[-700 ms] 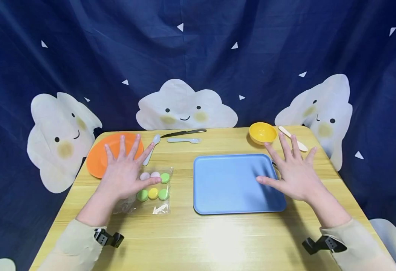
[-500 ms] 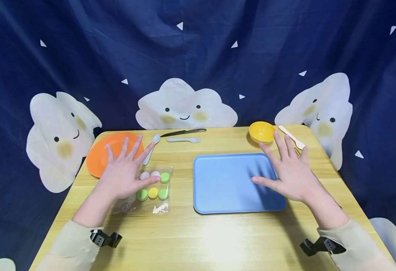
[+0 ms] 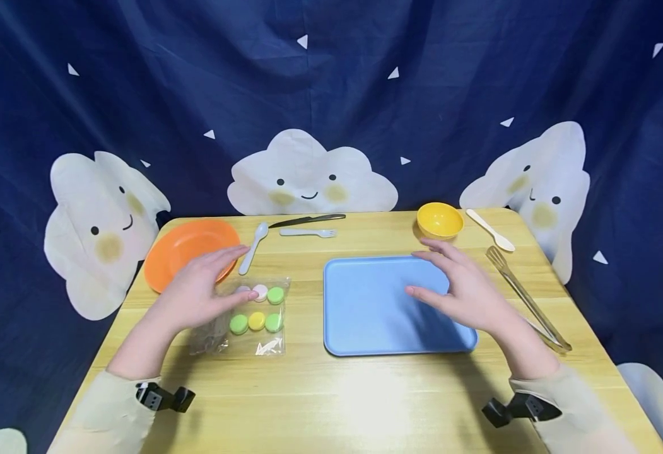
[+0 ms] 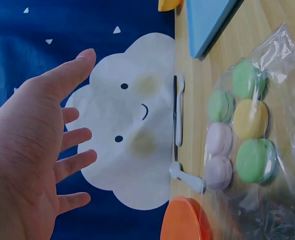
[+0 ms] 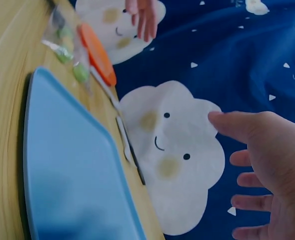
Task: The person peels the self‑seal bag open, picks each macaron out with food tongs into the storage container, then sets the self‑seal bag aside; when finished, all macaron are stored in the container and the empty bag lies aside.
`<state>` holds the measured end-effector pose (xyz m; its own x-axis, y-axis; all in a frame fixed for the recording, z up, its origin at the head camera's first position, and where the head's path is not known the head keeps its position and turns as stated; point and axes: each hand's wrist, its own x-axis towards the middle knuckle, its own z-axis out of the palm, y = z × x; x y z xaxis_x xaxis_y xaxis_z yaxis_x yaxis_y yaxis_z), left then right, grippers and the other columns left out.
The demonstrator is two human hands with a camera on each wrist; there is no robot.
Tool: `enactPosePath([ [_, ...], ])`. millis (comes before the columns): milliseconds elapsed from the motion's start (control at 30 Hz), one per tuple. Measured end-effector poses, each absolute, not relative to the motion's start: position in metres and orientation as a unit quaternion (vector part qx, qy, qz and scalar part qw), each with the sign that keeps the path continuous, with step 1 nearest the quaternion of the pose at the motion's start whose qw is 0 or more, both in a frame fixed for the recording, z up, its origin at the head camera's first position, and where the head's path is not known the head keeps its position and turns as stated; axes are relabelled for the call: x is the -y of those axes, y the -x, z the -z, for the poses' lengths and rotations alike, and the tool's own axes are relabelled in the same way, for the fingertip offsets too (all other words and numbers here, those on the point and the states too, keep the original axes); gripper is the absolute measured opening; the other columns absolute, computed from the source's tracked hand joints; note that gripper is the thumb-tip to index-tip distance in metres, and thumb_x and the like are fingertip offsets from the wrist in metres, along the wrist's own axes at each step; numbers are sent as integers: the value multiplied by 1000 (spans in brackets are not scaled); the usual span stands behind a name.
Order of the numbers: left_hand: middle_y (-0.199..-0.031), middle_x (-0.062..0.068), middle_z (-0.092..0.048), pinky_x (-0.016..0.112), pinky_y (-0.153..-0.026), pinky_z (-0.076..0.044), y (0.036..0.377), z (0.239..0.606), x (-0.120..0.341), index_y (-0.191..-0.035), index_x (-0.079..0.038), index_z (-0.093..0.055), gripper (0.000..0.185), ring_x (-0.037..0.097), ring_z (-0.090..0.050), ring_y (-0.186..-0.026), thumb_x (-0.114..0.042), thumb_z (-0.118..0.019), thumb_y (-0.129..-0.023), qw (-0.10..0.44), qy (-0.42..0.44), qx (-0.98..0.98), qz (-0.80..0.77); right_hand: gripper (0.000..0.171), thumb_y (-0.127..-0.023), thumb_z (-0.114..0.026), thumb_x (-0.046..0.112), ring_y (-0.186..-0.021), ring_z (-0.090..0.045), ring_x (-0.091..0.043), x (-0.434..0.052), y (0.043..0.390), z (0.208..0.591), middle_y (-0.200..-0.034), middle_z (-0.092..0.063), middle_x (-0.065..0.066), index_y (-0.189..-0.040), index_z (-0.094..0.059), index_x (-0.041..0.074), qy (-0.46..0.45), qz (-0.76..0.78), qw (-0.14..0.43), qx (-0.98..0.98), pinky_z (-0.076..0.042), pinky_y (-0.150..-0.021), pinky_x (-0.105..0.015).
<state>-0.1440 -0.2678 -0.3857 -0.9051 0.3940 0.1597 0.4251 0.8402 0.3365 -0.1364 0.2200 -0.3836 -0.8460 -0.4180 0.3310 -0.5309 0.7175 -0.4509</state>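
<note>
My left hand [image 3: 195,293] hovers with relaxed, parted fingers over the edge of a clear bag [image 3: 277,348] and part of the orange plate [image 3: 169,252]. Inside the bag lie several macarons [image 4: 250,120] in green, yellow and pale lilac. Over the right part of a blue tray [image 3: 365,302] is my right hand [image 3: 467,290], its fingers loosely bent and thumb apart. Neither hand holds anything; both wrist views show a gap between thumb and fingers. Metal tongs [image 3: 527,297] lie to the right of the right hand, partly behind its wrist.
Along the table's far side are a pale spoon [image 3: 253,250], a black knife [image 3: 307,221], a pale fork [image 3: 308,233], a yellow bowl [image 3: 440,219] and a cream-coloured spoon [image 3: 490,230]. A navy cloud-print curtain [image 3: 354,82] hangs behind the table [image 3: 308,403].
Both hands have turned from spread, palm-down poses to thumb-side-up ones, with fingers drawn closer together. The right hand has shifted left, uncovering the tongs. Objects on the table stay put.
</note>
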Motion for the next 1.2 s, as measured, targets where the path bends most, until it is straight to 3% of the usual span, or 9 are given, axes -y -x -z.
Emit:
enactPosePath([
  [167, -162, 5, -47, 64, -115, -37, 144, 390, 276, -158, -19, -50, 87, 37, -43, -147, -63, -79, -89, 34, 204, 952, 225, 56, -90, -88, 24, -135, -56, -33, -207, 138, 392, -148, -58, -9, -138, -67, 6, -271, -367, 102, 884, -48, -107, -58],
  [300, -161, 3, -47, 62, -117, -37, 142, 396, 283, -157, -21, -52, 85, 33, -43, -148, -58, -83, -87, 27, 203, 945, 254, 55, -90, -88, 17, -132, -58, -28, -193, 139, 397, -145, -61, -9, -139, -67, 6, -283, -417, 88, 859, -52, -103, -55],
  [667, -155, 13, -54, 63, -113, -40, 132, 428, 300, -149, -12, -62, 80, 41, -48, -143, -35, -96, -80, 38, 236, 922, 304, 53, -90, -88, 15, -123, -65, -30, -150, 142, 414, -139, -66, -4, -137, -67, 6, -311, -475, 41, 822, -55, -103, -48],
  [867, -154, 10, -56, 61, -115, -38, 129, 449, 307, -143, -13, -66, 73, 39, -47, -144, -34, -96, -80, 25, 229, 917, 325, 51, -90, -87, 13, -122, -66, -26, -126, 143, 424, -139, -66, -5, -137, -68, 5, -331, -495, 23, 803, -56, -101, -50],
  [933, -154, 11, -56, 57, -118, -37, 127, 455, 309, -144, -11, -66, 73, 40, -46, -145, -33, -95, -80, 18, 224, 916, 331, 51, -90, -87, 12, -122, -66, -29, -118, 143, 428, -139, -66, -7, -137, -67, 5, -335, -501, 16, 798, -56, -101, -52],
  [1100, -156, 14, -54, 23, -120, -29, 122, 467, 311, -146, -5, -63, 71, 39, -45, -146, -24, -92, -84, -10, 214, 909, 358, 52, -91, -86, 11, -122, -65, -35, -99, 145, 437, -140, -65, -11, -139, -66, 4, -336, -515, -12, 789, -55, -102, -50],
  [1200, -156, 12, -53, 26, -122, -28, 119, 475, 313, -146, -4, -63, 68, 38, -45, -147, -19, -90, -85, -21, 207, 908, 363, 52, -92, -85, 10, -122, -66, -36, -87, 146, 442, -140, -64, -11, -139, -66, 4, -334, -522, -33, 784, -55, -104, -47],
])
